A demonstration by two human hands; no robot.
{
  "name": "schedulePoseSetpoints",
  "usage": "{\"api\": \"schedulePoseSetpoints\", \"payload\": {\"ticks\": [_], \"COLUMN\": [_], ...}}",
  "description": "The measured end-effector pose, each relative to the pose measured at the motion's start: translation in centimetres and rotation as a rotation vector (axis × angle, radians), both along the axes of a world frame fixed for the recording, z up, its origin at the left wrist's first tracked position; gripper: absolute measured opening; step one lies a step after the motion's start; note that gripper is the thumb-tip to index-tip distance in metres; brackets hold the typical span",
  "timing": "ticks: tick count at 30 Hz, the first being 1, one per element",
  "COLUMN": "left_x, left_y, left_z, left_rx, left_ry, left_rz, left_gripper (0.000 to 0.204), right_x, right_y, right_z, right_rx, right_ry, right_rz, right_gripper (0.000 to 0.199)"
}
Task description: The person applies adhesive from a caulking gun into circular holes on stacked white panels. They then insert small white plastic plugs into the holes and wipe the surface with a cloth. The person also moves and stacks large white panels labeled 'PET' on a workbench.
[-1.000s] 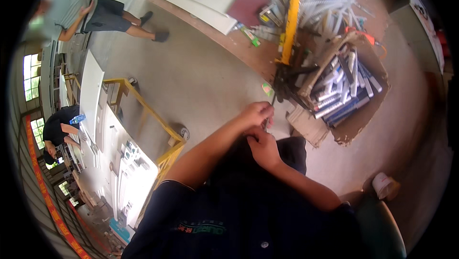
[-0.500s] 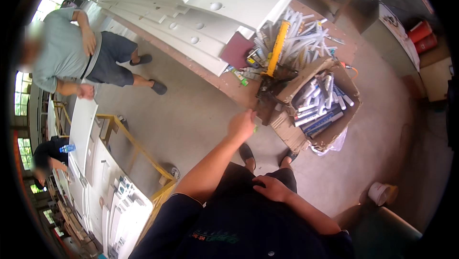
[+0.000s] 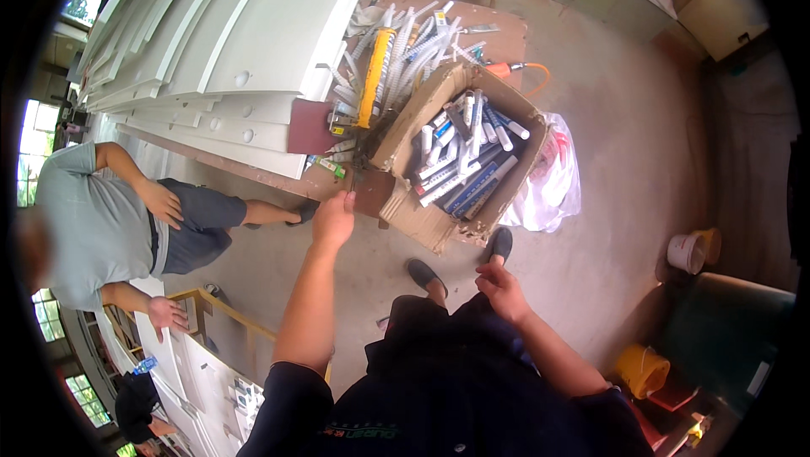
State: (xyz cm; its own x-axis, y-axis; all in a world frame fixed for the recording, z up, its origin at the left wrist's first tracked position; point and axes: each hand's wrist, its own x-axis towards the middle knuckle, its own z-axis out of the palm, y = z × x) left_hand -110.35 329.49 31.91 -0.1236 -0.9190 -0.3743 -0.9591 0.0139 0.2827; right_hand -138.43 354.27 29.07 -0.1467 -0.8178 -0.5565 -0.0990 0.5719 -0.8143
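My left hand point(image 3: 334, 219) reaches forward to the near edge of the worktable point(image 3: 506, 33). Its fingers are closed at the tips, and whatever they may hold is too small to make out. Just right of it stands an open cardboard box point(image 3: 395, 212), full of white and blue tubes point(image 3: 474, 189). Beyond the hand lie a small green-labelled tube point(image 3: 331, 167), a dark red square pad point(image 3: 310, 127) and a long yellow tube point(image 3: 376, 77). My right hand point(image 3: 504, 290) hangs in front of my body below the box, holding nothing, with its fingers loosely bent and apart.
Stacked white panels point(image 3: 253, 27) cover the table's left part. Clear ribbed nozzles point(image 3: 422, 48) lie behind the box; a white plastic bag point(image 3: 553, 191) hangs beside it. A person in a grey shirt point(image 3: 93, 221) stands at left. Buckets point(image 3: 685, 253) stand at right.
My view has swung to the right, so the table and box sit further left. My left hand stays out by the table edge. My right hand has come off my body and moved forward.
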Motion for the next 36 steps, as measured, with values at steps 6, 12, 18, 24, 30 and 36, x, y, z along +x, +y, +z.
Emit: {"api": "schedulePoseSetpoints", "payload": {"ticks": [6,12,18,24,30,36], "left_x": [-2.1,-0.2,-4.4,-13.2,-14.8,-19.8], "left_y": [0.1,5.7,19.2,37.7,38.5,38.2], "left_z": [-0.1,-0.9,0.8,-2.6,-12.0,-8.8], "left_rx": [-0.015,-0.429,-0.437,0.778,1.548,1.224], "left_ry": [-0.026,0.023,-0.028,-0.133,0.311,0.277], "left_rz": [-0.011,0.057,0.546,0.601,1.725,1.619], "left_gripper": [0.036,0.038,0.03,0.03,0.034,0.035], "right_x": [-4.7,-14.0,-25.5,-32.8,-35.4,-32.0], "right_y": [1.9,0.8,-7.6,-21.1,-24.6,-21.6], "right_z": [-2.2,-9.0,-22.4,-42.6,-51.7,-54.2], "right_rx": [0.073,0.134,0.103,0.161,0.287,0.231], "right_ry": [-0.181,-0.148,0.325,0.643,1.043,0.795], "right_rz": [-0.184,-0.227,-0.166,0.287,0.788,0.85], "right_gripper": [0.022,0.025,0.028,0.035,0.052,0.039]}}
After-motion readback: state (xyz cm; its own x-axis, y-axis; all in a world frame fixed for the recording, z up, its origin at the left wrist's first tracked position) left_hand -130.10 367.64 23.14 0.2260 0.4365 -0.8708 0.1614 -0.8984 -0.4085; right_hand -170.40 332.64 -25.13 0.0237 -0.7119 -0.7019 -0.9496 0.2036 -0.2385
